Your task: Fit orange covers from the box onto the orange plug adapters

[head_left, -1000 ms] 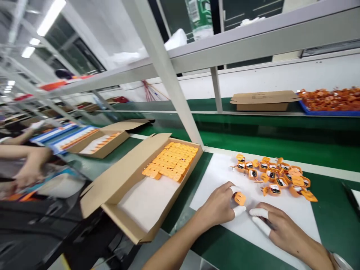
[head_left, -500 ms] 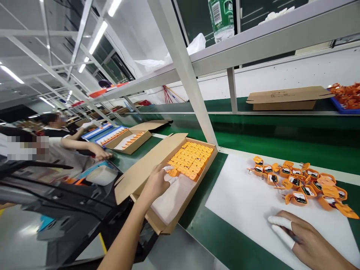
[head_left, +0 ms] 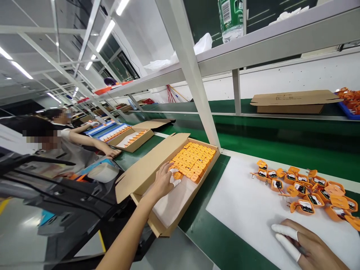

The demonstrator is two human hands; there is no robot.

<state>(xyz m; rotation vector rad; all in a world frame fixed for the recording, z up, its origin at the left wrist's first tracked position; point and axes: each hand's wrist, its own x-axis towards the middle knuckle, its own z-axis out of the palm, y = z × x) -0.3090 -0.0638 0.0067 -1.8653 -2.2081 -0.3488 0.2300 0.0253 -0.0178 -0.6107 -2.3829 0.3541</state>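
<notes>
- Near frame centre: left hand [head_left: 162, 183], reaching in from the lower edge over an open cardboard box [head_left: 154, 222]; white finger cots [head_left: 177, 182] on thumb and finger.
- Left grip: thumb and finger parted around a single orange piece [head_left: 177, 175]; cannot tell whether pressing on it or clear of it.
- Position of orange piece: inside the box, at the near-left edge of the packed orange rows [head_left: 194, 159], just beside them.
- Lower part of box: white liner [head_left: 170, 204], partly hidden by the left hand.
- Left side of box: lid flap [head_left: 149, 170], folded open.
- Lower right of frame: right hand [head_left: 312, 245], at the white sheet [head_left: 242, 198]; cannot tell whether resting on it or just above. Two cotted digits visible.
- Right grip: digits curled close together, dark patch between; cannot tell whether grasping anything.
- Right of frame, on the sheet: loose cluster of open orange housings [head_left: 306, 206], black and white contents and some wires showing; near the right hand but apart from it.
- Beneath sheet: green surface [head_left: 222, 228].
- Upper right: flat carton [head_left: 291, 108] just left of a blue tray [head_left: 344, 111] heaped with orange parts [head_left: 351, 99].
- Top of frame: green-labelled bottle [head_left: 232, 18] on a grey shelf [head_left: 267, 41], right of a slanting post [head_left: 197, 75].
- Left of frame: co-worker's hand [head_left: 112, 152] near a second box [head_left: 142, 141] with orange pieces in rows.
</notes>
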